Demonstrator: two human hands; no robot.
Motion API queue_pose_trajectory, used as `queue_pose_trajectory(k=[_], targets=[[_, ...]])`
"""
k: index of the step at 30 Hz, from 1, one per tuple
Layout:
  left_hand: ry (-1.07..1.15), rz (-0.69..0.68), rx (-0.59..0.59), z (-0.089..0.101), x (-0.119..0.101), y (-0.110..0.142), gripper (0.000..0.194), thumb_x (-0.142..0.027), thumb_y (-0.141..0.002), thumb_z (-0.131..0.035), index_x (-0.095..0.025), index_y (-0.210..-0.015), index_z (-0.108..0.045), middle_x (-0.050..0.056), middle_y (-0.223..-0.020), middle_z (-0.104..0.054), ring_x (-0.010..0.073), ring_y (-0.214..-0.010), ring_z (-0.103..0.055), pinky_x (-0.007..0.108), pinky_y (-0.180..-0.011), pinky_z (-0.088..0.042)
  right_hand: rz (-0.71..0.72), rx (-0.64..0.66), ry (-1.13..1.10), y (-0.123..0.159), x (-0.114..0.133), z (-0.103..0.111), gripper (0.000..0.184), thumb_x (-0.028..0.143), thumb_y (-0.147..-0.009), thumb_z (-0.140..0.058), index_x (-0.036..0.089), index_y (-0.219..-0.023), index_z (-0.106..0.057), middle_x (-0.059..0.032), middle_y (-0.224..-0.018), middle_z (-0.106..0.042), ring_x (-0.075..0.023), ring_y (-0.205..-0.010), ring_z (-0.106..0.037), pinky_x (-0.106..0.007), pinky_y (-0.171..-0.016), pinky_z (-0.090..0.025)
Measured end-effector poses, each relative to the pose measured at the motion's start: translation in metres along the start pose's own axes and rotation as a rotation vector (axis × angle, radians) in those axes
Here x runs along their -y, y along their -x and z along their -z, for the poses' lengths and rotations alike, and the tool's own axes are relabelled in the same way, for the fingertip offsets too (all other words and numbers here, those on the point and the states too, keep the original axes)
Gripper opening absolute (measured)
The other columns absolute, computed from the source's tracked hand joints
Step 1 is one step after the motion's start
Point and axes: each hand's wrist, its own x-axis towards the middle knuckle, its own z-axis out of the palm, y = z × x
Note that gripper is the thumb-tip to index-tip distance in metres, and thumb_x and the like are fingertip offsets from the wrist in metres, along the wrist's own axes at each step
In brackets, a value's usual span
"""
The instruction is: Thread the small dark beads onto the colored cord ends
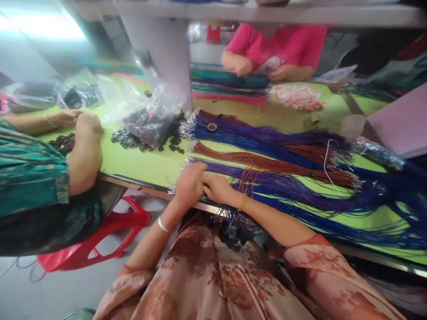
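My left hand (189,186) is closed at the table's front edge, over the silver-tipped ends of a bundle of purple wires (230,169). Close against it on the right, my right hand (220,189) is also closed, its fingertips meeting those of the left. Whatever they pinch is hidden and blurred. Brown wires (248,178) fan out just beyond my right hand. A bundle of blue wires (300,209) runs off to the right. Below my hands, dark connectors (235,233) on wires hang at my lap.
Farther back lie brown wires (267,162) and a roll of tape (211,127). Black connectors (130,140) and a clear plastic bag (150,120) are left of centre. A co-worker's hands (78,120) work at left, above a red stool (100,235). Another person in pink (276,49) sits opposite.
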Motion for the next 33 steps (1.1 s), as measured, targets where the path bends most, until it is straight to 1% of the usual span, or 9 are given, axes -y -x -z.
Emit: queue_pose_trajectory(k=[3,5,7,10,13,19,25,29,33], targets=[[-0.57,-0.11,-0.037,0.043,0.022,-0.063,0.037,-0.012,-0.084,-0.045,-0.016,-0.116,-0.064,0.015,-0.129,-0.057,0.0293,-0.123,-0.047,0.049,-0.108,-0.034,0.014,-0.017,0.033,0.001,0.003,0.0,0.02,0.022,-0.093,-0.043,0.016,-0.094,-0.062,-0.0092,-0.095,-0.065,-0.019,-0.082,-0.057,-0.028,-0.069,-0.036],[-0.876,-0.165,0.083,0.06,0.04,-0.092,0.042,-0.008,-0.082,-0.044,-0.014,-0.119,-0.062,0.016,-0.13,-0.055,0.0291,-0.119,-0.049,0.046,-0.104,-0.037,0.015,-0.04,0.046,0.001,0.003,-0.003,0.02,0.021,-0.094,-0.041,0.016,-0.094,-0.061,-0.0098,-0.093,-0.065,-0.0194,-0.082,-0.057,-0.028,-0.069,-0.035],[-1.006,-0.162,0.18,0.067,0.054,-0.107,0.038,-0.01,-0.082,-0.046,-0.015,-0.114,-0.065,0.016,-0.121,-0.059,0.028,-0.11,-0.054,0.043,-0.096,-0.042,0.014,-0.082,0.017,0.001,0.001,-0.006,0.02,0.023,-0.095,-0.04,0.016,-0.095,-0.059,-0.0095,-0.091,-0.066,-0.0189,-0.078,-0.056,-0.029,-0.068,-0.034],[-1.032,-0.149,0.14,0.074,0.063,-0.11,0.028,-0.018,-0.083,-0.05,-0.016,-0.103,-0.07,0.014,-0.106,-0.062,0.0268,-0.099,-0.057,0.04,-0.086,-0.046,0.022,-0.162,-0.102,0.001,-0.004,-0.01,0.016,0.022,-0.094,-0.041,0.017,-0.092,-0.056,-0.0063,-0.083,-0.065,-0.0164,-0.072,-0.054,-0.027,-0.066,-0.032],[-0.851,-0.155,-0.033,0.086,0.056,-0.101,0.025,-0.023,-0.081,-0.056,-0.015,-0.098,-0.071,0.011,-0.098,-0.06,0.0227,-0.088,-0.059,0.037,-0.081,-0.048,0.04,-0.23,-0.253,0.0,-0.008,-0.009,0.01,0.019,-0.089,-0.047,0.017,-0.085,-0.055,-0.0024,-0.076,-0.062,-0.0135,-0.067,-0.051,-0.025,-0.063,-0.031],[-0.063,0.003,-0.232,0.103,0.018,-0.069,0.033,-0.023,-0.065,-0.075,-0.016,-0.097,-0.067,0.002,-0.083,-0.061,0.0096,-0.064,-0.054,0.024,-0.06,-0.047,0.09,-0.246,-0.571,-0.008,0.0,0.002,0.007,0.02,-0.082,-0.051,0.017,-0.078,-0.056,0.0031,-0.065,-0.055,-0.0093,-0.058,-0.045,-0.022,-0.057,-0.03],[0.305,0.245,-0.169,0.081,-0.005,-0.022,0.033,-0.026,-0.064,-0.079,-0.016,-0.093,-0.069,0.001,-0.076,-0.062,0.008,-0.065,-0.056,0.019,-0.057,-0.046,0.074,-0.213,-0.797,-0.009,0.006,0.007,0.013,0.027,-0.081,-0.055,0.016,-0.077,-0.059,0.0045,-0.061,-0.052,-0.0079,-0.055,-0.04,-0.021,-0.054,-0.03],[0.401,0.321,-0.107,0.063,-0.008,0.001,0.046,-0.028,-0.067,-0.079,-0.021,-0.11,-0.065,0.001,-0.086,-0.062,0.0128,-0.079,-0.063,0.021,-0.062,-0.051,0.045,-0.233,-0.882,-0.005,0.008,0.009,0.013,0.028,-0.077,-0.057,0.016,-0.073,-0.058,0.0048,-0.06,-0.05,-0.0073,-0.054,-0.039,-0.021,-0.053,-0.03],[0.466,0.345,-0.007,0.047,-0.004,0.016,0.045,-0.026,-0.068,-0.079,-0.023,-0.109,-0.062,0.0,-0.084,-0.063,0.0099,-0.071,-0.062,0.019,-0.059,-0.048,0.011,-0.29,-0.888,-0.001,0.008,0.008,0.011,0.027,-0.074,-0.059,0.016,-0.071,-0.057,0.0051,-0.059,-0.049,-0.0067,-0.052,-0.037,-0.02,-0.05,-0.029]])
